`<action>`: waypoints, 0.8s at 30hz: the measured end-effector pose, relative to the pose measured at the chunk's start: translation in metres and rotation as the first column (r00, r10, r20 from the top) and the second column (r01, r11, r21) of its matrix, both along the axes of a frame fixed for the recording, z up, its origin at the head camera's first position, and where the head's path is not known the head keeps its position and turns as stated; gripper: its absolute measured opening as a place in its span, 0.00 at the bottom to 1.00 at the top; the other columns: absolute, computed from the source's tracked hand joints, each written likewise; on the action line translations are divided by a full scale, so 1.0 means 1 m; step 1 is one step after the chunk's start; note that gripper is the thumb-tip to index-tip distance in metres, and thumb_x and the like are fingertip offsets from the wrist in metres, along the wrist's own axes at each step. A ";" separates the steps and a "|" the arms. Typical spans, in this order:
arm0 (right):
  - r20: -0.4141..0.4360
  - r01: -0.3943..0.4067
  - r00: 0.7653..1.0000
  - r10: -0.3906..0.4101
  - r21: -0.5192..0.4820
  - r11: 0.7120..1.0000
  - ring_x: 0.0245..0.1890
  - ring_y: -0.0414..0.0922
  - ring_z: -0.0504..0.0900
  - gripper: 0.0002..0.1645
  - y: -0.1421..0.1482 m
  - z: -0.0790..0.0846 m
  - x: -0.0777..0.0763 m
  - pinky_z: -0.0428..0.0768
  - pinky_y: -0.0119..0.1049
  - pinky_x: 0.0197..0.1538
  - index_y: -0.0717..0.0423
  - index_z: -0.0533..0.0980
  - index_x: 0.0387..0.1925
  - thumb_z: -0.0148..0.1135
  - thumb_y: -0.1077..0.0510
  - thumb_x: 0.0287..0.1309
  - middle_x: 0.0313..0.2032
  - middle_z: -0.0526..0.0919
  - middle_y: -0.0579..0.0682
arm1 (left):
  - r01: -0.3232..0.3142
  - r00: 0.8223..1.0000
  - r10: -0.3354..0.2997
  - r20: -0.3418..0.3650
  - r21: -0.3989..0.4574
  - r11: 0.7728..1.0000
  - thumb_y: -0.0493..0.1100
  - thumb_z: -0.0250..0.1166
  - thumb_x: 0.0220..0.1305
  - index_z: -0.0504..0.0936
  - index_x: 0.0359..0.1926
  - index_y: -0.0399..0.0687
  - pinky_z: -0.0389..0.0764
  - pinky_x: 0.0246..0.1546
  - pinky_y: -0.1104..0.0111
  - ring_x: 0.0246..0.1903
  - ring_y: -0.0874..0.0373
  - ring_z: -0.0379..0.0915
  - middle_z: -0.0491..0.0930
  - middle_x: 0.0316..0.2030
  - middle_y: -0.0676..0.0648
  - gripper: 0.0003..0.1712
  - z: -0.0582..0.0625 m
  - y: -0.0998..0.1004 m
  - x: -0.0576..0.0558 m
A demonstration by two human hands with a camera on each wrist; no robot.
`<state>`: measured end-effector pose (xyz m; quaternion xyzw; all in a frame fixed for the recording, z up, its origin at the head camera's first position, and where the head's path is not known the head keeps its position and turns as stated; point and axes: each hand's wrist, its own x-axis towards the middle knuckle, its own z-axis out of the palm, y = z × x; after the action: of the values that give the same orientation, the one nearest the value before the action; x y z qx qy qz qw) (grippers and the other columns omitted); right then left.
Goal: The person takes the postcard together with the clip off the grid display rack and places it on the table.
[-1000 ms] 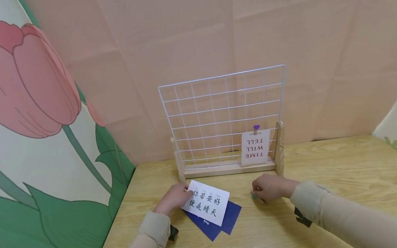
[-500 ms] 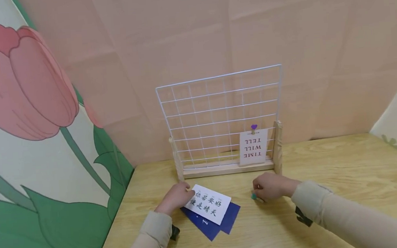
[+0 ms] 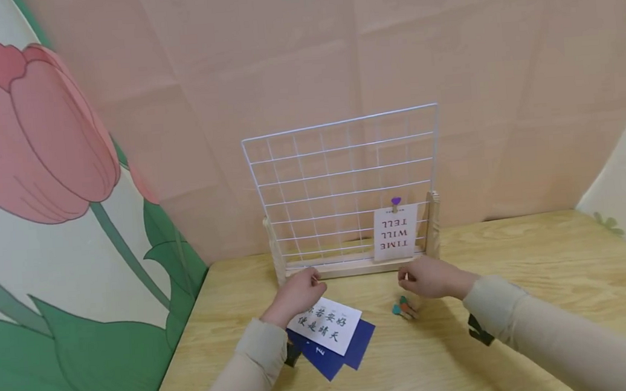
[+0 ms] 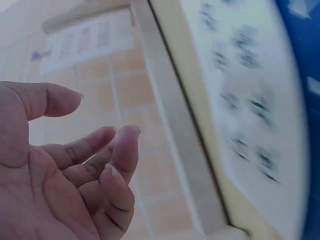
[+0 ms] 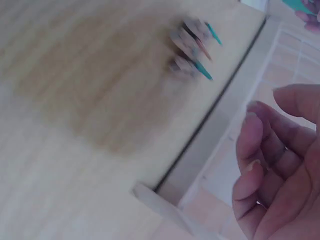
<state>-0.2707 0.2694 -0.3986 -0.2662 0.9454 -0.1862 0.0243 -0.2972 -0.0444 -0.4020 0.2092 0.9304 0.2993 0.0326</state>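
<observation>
My left hand (image 3: 300, 294) is raised over the left edge of a white card with black handwritten characters (image 3: 329, 326). Its fingers curl loosely and hold nothing; the thumb stands apart in the left wrist view. Beneath the white card lie dark blue cards (image 3: 360, 345). My right hand (image 3: 429, 276), also holding nothing, hovers just behind three small wooden clips (image 5: 186, 44) with teal and orange tops, which lie together on the table. Behind both hands stands a white wire grid (image 3: 339, 181) in a wooden base.
On the grid's lower right hangs a white card with red upside-down lettering (image 3: 395, 232), held by a clip with a purple heart (image 3: 396, 201). The wooden base (image 3: 351, 270) crosses the table (image 3: 522, 302) in front of a pink cloth (image 3: 292, 51).
My right hand has come off the clips and risen towards the grid, uncovering them. My left hand has let go of the white card and moved up and right.
</observation>
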 end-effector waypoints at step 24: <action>-0.270 0.313 0.897 -0.350 -0.172 0.934 0.29 0.49 0.80 0.24 0.014 0.085 -0.033 0.81 0.42 0.31 0.69 0.71 0.64 0.56 0.58 0.74 0.43 0.82 0.63 | 0.098 0.986 -0.119 0.114 0.179 0.979 0.46 0.61 0.73 0.71 0.71 0.39 0.74 0.63 0.50 0.62 0.44 0.74 0.78 0.63 0.38 0.30 0.031 0.113 -0.030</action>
<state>-0.3034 0.2830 -0.3137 -0.1271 0.9563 -0.2041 -0.1662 -0.3272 0.0684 -0.3707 0.2427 0.8842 0.3893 0.0885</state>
